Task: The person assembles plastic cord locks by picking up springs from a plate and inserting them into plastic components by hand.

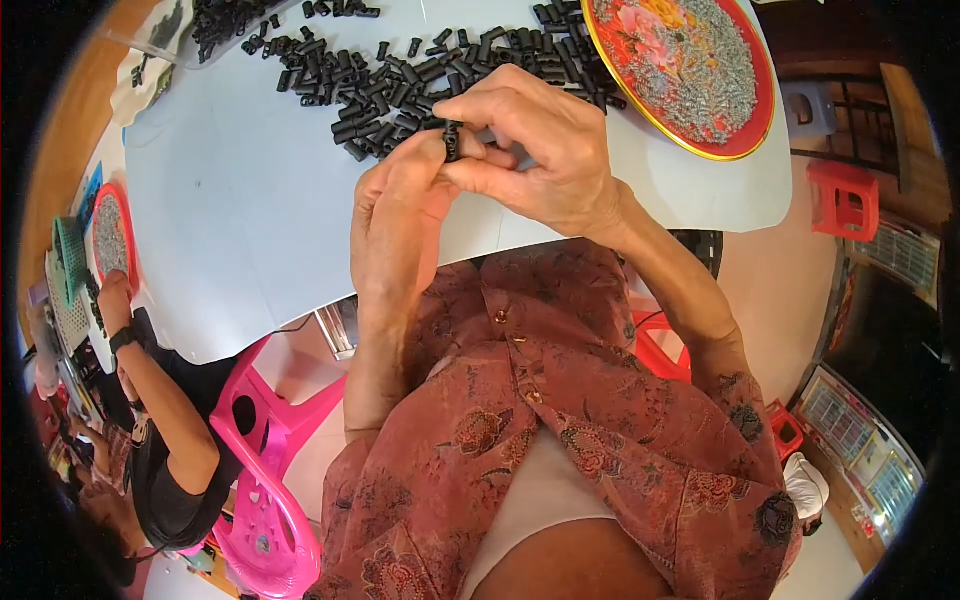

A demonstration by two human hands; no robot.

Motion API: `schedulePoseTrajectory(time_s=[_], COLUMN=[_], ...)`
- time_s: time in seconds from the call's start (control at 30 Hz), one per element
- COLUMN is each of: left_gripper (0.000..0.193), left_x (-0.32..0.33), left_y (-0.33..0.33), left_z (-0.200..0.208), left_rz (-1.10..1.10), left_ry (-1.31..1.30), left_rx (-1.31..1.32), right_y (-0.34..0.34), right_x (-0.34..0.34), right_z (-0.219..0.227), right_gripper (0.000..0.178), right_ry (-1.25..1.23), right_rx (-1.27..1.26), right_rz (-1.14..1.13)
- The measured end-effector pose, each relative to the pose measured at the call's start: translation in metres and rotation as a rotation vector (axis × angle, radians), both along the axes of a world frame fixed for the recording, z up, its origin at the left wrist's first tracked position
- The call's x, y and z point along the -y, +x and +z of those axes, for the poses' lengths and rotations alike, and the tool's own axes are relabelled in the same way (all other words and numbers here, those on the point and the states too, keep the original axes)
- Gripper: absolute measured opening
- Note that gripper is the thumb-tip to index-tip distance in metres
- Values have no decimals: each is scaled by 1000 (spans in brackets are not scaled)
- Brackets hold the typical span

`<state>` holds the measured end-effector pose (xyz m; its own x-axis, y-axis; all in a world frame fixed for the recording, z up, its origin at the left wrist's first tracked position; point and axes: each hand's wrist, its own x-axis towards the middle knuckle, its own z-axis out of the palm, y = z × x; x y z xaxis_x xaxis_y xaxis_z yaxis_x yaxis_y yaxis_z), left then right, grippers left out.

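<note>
Between my two hands, upright, is a small black ribbed cylindrical part. My left hand is closed, its thumb and fingers pinching the part from the left. My right hand has its thumb and index finger closed about the same part, while its other fingers curl beneath. Some of the part is hidden by my fingertips. Just beyond my hands lies a loose pile of short black tubular pieces on the pale table.
A red and gold floral tray with many small silvery metal pieces stands at the far right. At the left, a person's arm reaches toward another red tray. A pink plastic chair and a red stool stand on the floor.
</note>
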<state>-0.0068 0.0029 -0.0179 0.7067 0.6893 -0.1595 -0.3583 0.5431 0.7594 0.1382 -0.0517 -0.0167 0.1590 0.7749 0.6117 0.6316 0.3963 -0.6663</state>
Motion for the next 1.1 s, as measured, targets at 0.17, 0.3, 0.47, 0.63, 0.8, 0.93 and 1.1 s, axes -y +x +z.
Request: schedulePoseTrajectory(time_s=[0.17, 0.3, 0.47, 0.63, 0.8, 0.93, 1.1], left_gripper=[24, 23, 23, 26, 28, 28, 28], left_x=[-1, 0, -2, 6, 9, 7, 7], left_y=[-6, -8, -8, -1, -1, 0, 1], left_z=[-5, -6, -8, -8, -5, -5, -4], left_rz=[-34, -37, -124, -14, 14, 0, -22], left_ry=[23, 38, 99, 137, 264, 239, 250], left_rx=[26, 10, 7, 3, -102, -89, -99], right_y=[5, 7, 8, 7, 11, 9, 15], right_x=[1, 2, -1, -2, 0, 0, 4], right_z=[0, 3, -1, -1, -2, 0, -2], right_gripper=[37, 17, 8, 6, 6, 9, 10], right_ry=[-67, -163, -242, -221, -143, -127, -196], right_rx=[-225, -366, -629, -559, -324, -326, -410], right_rz=[160, 217, 276, 216, 159, 142, 173])
